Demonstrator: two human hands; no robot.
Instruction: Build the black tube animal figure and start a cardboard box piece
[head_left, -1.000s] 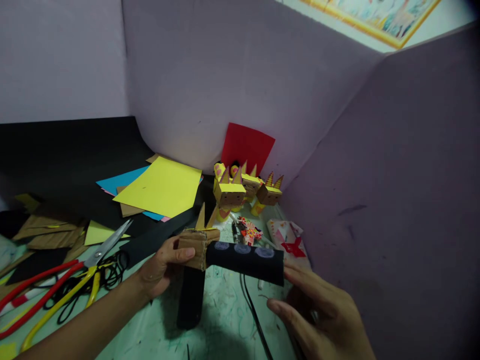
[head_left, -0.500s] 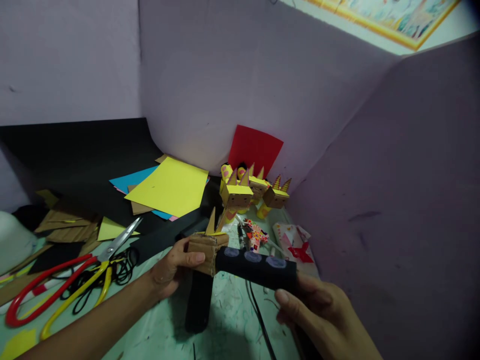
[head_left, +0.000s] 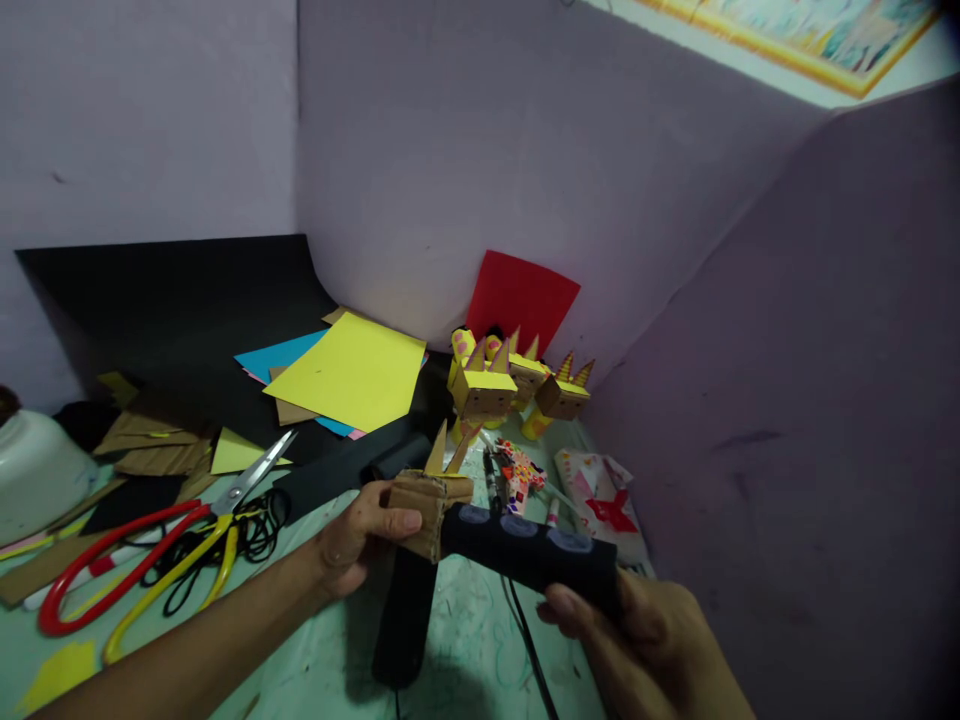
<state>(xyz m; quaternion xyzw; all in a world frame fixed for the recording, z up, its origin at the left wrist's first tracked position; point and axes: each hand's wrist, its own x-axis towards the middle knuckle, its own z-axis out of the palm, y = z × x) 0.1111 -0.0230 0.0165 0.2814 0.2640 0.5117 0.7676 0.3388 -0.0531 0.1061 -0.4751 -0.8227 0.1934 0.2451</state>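
I hold a craft figure in both hands above the table. Its cardboard box head (head_left: 420,497) carries two pointed ears and is pinched by my left hand (head_left: 352,545). Its black paper tube body (head_left: 529,555), with three round grey dots on top, lies crosswise with its right end inside my right hand (head_left: 637,640). Directly below the head stands a black paper roll (head_left: 403,625), upright on the green table.
Several finished yellow-headed figures (head_left: 484,385) stand in the corner before a red sheet (head_left: 521,300). Yellow paper (head_left: 356,370) lies on other coloured sheets. Red and yellow scissors (head_left: 150,565), cardboard scraps (head_left: 150,445) and a white bowl (head_left: 34,475) lie left. Purple walls close the back and right.
My right hand has moved from open beneath the tube's end to gripping that end. The view has shifted left and the figure has moved slightly right.
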